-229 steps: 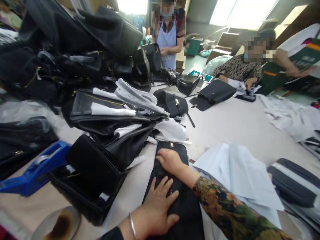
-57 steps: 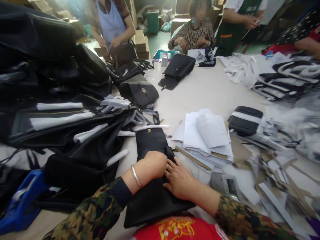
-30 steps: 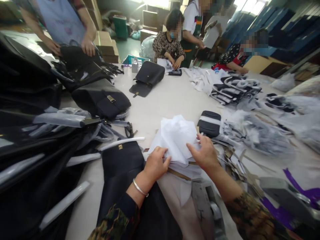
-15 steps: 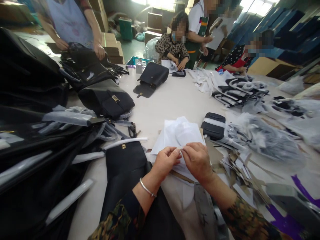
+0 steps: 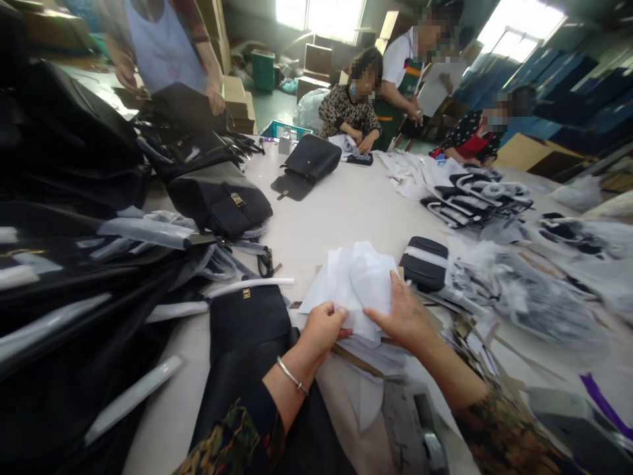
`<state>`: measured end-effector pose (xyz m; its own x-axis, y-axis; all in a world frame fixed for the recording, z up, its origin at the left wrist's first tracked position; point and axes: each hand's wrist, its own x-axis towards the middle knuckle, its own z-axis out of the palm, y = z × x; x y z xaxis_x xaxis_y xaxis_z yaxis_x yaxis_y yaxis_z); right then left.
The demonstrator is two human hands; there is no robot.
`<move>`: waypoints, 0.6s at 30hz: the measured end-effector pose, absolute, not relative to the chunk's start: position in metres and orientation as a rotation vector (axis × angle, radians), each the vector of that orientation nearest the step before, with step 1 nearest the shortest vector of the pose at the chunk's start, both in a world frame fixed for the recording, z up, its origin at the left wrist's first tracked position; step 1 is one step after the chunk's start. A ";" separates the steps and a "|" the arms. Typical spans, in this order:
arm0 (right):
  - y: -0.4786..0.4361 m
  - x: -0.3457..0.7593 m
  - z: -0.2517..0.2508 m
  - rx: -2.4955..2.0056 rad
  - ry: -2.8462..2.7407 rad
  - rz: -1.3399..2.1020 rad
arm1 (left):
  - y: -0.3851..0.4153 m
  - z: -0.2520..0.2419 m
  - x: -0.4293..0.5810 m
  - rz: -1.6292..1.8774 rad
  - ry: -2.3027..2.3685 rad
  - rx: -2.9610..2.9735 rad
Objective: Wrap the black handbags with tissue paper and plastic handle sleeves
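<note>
Between my hands lies a loose pile of white paper sheets (image 5: 341,274), the top one curled up in the middle. My left hand (image 5: 324,326) pinches the near left edge of the paper, thumb on top and fingertips below. At the right side of the pile is my right hand (image 5: 405,316), thumb and fingers spread apart against the paper. A black bag (image 5: 250,320) with a gold clasp lies flat beside my left hand and runs under my left forearm. Brown card (image 5: 359,361) shows beneath the near edge of the sheets.
Black bags (image 5: 220,198) and plastic-wrapped straps crowd the left. A black case with a white band (image 5: 424,262), clear plastic bags (image 5: 524,297) and card scraps lie right. A grey metal device (image 5: 410,422) stands near my right forearm. Several people work around the table (image 5: 316,218).
My hands were together, fingertips pinched over the paper. Now they are apart: the right has opened and moved to the paper's right side, the left holds its near edge. The view has tilted slightly up.
</note>
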<state>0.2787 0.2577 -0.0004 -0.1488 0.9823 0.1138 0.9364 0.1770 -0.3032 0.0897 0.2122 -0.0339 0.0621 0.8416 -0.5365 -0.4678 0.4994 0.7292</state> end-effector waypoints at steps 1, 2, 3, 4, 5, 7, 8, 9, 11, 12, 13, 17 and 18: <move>0.263 0.282 -0.004 -1.856 -2.161 0.317 | 0.211 -0.036 0.091 1.038 1.136 0.455; 0.267 0.285 -0.006 -1.879 -2.115 0.391 | 0.210 -0.038 0.092 1.038 1.149 0.500; 0.271 0.289 -0.007 -1.900 -2.041 0.463 | 0.209 -0.040 0.092 1.035 1.163 0.548; 0.274 0.294 -0.007 -1.907 -1.945 0.550 | 0.209 -0.042 0.092 1.026 1.183 0.601; 0.277 0.299 -0.006 -1.897 -1.833 0.665 | 0.208 -0.043 0.092 1.016 1.207 0.663; 0.282 0.310 -0.001 -1.825 -1.567 0.960 | 0.207 -0.044 0.090 0.992 1.271 0.832; 0.283 0.316 0.002 -1.772 -1.425 1.098 | 0.207 -0.044 0.088 0.986 1.303 0.942; 0.284 0.321 0.005 -1.718 -1.290 1.202 | 0.206 -0.043 0.087 0.991 1.325 1.064; 0.288 0.327 0.013 -1.622 -1.096 1.280 | 0.204 -0.040 0.084 1.023 1.320 1.295; 0.291 0.328 0.018 -1.576 -1.047 1.260 | 0.202 -0.038 0.082 1.034 1.291 1.390; 0.294 0.329 0.024 -1.530 -1.022 1.219 | 0.200 -0.036 0.081 1.028 1.252 1.473; 0.320 0.324 0.058 -1.373 -1.083 0.971 | 0.194 -0.030 0.074 0.834 1.039 1.824; 0.327 0.324 0.066 -1.373 -1.157 0.901 | 0.193 -0.030 0.071 0.781 0.976 1.911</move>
